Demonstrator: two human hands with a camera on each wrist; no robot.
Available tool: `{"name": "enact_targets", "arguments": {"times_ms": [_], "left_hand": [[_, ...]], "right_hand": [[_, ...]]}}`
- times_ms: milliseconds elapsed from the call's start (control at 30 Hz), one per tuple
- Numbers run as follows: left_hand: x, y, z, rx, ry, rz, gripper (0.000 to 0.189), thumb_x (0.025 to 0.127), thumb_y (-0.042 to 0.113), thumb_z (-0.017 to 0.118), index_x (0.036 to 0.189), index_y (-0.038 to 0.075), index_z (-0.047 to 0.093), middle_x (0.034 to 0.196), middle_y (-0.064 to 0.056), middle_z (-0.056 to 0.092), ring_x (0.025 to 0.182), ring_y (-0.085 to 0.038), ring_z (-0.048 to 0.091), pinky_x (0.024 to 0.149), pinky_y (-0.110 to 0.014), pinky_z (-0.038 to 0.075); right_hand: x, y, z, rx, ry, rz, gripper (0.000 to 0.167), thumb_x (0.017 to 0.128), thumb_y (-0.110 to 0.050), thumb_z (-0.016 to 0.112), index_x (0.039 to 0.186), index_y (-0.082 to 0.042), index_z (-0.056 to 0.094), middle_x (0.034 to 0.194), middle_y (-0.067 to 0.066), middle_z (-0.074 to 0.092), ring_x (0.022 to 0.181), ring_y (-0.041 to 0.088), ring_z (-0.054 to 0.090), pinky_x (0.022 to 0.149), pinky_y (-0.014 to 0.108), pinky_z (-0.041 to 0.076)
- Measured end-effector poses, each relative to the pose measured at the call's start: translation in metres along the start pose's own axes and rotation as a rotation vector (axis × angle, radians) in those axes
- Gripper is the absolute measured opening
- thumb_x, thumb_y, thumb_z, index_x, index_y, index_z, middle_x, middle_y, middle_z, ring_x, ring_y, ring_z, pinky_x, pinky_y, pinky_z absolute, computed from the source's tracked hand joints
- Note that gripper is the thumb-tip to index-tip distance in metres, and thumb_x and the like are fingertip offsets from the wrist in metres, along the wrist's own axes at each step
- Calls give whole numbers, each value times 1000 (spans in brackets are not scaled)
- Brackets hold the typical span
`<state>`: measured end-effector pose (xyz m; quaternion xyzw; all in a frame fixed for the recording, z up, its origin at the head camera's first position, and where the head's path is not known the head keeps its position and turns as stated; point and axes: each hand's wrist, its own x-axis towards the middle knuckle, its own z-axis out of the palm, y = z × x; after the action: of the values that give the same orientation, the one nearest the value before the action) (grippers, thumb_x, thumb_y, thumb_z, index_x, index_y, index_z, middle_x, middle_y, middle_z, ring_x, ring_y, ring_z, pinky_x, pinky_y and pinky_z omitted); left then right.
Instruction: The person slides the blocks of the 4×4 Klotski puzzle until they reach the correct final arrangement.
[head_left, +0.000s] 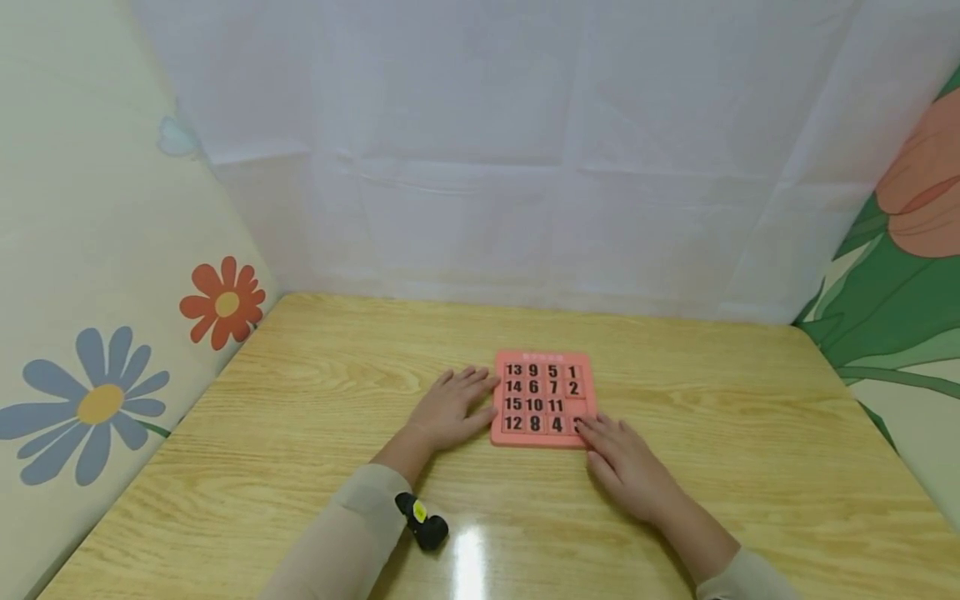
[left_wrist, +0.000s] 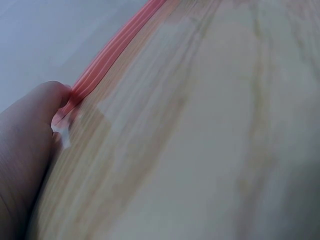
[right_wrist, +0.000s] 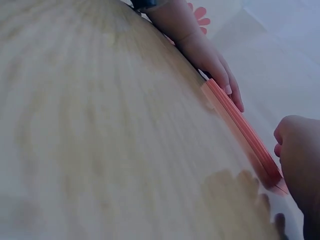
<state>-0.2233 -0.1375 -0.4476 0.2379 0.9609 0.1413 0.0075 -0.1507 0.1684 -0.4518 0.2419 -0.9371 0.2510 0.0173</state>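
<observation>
A pink number slide puzzle (head_left: 543,441) lies flat on the wooden table. Its rows read 13 9 5 1, then 14 6 7 2, then 15 10 11 and a vacant slot, then 12 8 4 3. My left hand (head_left: 452,407) rests at the puzzle's left edge, fingers extended, with fingertips and thumb right at the frame. At the lower right corner, my right hand (head_left: 628,468) touches the 3 tile (head_left: 577,424) with its fingertips, partly covering it. In the right wrist view, the puzzle's side edge (right_wrist: 242,131) runs between both hands.
The wooden table (head_left: 337,375) reaches back to a white cloth (head_left: 465,167). Flower-printed panels (head_left: 97,250) flank it on the left and right. A black wrist camera (head_left: 422,523) with a yellow sticker sits on the left sleeve.
</observation>
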Motion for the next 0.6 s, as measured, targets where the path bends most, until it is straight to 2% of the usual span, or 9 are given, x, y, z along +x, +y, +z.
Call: {"name": "enact_targets", "arguments": {"times_ms": [200, 600], "left_hand": [[0, 0, -1, 5, -6, -2, 60, 100, 48, 44, 152, 18, 39, 159, -7, 34, 150, -29, 26, 125, -51, 15], [0, 0, 1, 11, 1, 5, 60, 100, 49, 44, 152, 19, 39, 159, -7, 34, 150, -29, 26, 125, -51, 16]], "right_hand": [[-3, 0, 2, -13, -10, -5, 43, 101, -22, 50, 141, -6, 53, 151, 9, 47, 145, 32, 35, 122, 53, 20], [3, 1, 3, -11, -4, -2, 44, 102, -23, 49, 143, -6, 51, 152, 12, 45, 145, 34, 34, 122, 54, 21]]}}
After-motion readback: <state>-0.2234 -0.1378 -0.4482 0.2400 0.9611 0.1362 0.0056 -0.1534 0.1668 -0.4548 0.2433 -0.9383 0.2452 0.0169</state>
